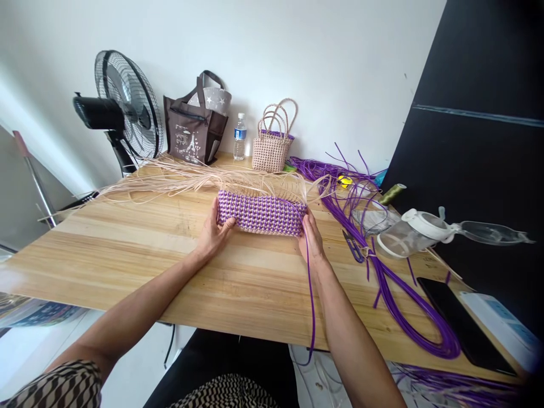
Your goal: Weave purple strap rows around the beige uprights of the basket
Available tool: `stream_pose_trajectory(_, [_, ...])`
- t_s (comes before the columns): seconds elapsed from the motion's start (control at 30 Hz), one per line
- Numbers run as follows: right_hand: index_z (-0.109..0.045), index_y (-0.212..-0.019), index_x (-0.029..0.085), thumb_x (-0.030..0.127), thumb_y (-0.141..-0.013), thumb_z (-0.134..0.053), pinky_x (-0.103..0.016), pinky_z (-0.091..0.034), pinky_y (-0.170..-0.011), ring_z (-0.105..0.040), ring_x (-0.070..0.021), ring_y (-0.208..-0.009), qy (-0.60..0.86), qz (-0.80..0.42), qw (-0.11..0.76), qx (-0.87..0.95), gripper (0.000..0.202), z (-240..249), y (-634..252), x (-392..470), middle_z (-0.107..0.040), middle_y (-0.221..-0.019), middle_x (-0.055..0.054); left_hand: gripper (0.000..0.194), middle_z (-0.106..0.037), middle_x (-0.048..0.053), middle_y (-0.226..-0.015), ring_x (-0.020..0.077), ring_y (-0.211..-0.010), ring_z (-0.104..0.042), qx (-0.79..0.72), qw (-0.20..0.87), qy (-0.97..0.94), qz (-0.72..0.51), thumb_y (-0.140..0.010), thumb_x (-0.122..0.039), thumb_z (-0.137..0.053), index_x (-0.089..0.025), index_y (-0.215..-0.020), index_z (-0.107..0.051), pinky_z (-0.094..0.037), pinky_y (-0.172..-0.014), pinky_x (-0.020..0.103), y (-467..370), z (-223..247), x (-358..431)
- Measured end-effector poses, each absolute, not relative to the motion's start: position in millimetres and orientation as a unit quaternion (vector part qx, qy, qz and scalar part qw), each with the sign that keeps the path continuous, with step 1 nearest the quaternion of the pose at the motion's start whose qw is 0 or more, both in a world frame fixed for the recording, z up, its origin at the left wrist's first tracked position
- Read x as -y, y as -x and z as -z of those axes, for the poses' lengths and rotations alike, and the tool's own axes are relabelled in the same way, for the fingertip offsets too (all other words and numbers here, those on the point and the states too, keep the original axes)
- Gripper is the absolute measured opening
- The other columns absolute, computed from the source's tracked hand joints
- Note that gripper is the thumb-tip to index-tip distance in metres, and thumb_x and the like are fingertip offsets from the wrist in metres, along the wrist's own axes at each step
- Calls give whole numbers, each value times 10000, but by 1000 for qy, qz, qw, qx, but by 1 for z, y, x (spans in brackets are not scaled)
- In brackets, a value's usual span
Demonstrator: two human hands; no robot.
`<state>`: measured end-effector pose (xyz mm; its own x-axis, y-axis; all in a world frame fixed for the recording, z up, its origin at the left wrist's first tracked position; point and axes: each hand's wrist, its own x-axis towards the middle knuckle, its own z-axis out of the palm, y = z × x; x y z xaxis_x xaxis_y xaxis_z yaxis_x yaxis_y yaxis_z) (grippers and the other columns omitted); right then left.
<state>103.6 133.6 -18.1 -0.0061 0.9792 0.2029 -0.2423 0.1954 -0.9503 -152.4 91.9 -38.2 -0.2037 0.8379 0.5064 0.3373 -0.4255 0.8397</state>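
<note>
A partly woven basket in purple and beige strands is held upright over the middle of the wooden table. My left hand grips its left end, thumb across the front face. At the right end my right hand is closed on the basket, its fingers partly hidden. Long loose beige strands fan out from the top edge, mostly to the left. One purple strand runs from the upper right of the weave, past my right hand, and hangs over the table's front edge.
Right of my hands lie thread snips, a bundle of purple strands, a clear bottle with white lid and a black phone. Behind stand a fan, a brown bag, a water bottle and woven baskets.
</note>
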Motion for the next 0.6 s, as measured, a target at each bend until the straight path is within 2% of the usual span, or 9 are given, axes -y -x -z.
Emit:
stream_pose_trajectory(0.17, [-415, -1345, 307, 563, -783, -529, -348, -406, -955, -442, -191, -1239, 429, -501, 599, 454, 628, 19, -113, -137, -462, -1384, -5, 866, -367, 133, -1446, 248, -1285, -421, -487, 188, -608, -598, -721, -404, -687, -237, -1435, -228, -422, -1020, 382, 157, 33, -92])
stream_pose_trajectory(0.3, [-416, -1344, 315, 602, -783, -490, -322, -436, -851, -507, -198, -1152, 458, -483, 583, 466, 635, 18, -118, -137, -541, -1302, -11, 820, -478, 132, -1352, 235, -1126, -546, -530, 129, -614, -570, -687, -411, -713, -209, -1389, -341, -495, -900, 353, 161, 27, -90])
stream_pose_trajectory(0.5, [-355, -1375, 288, 614, -753, -515, -367, -443, -901, -521, -205, -1155, 396, -501, 553, 534, 720, 12, -117, -134, -531, -1310, -58, 727, -521, 109, -1233, 223, -1058, -542, -565, 96, -587, -571, -677, -435, -708, -215, -1310, -427, -504, -801, 334, 163, 25, -90])
stream_pose_trajectory(0.6, [-289, -1409, 295, 521, -699, -639, -388, -407, -987, -486, -201, -1205, 389, -481, 542, 569, 824, 11, -110, -130, -497, -1341, -70, 728, -504, 111, -1221, 221, -1045, -538, -570, 96, -582, -572, -678, -439, -706, -207, -1304, -416, -503, -807, 340, 160, 26, -88])
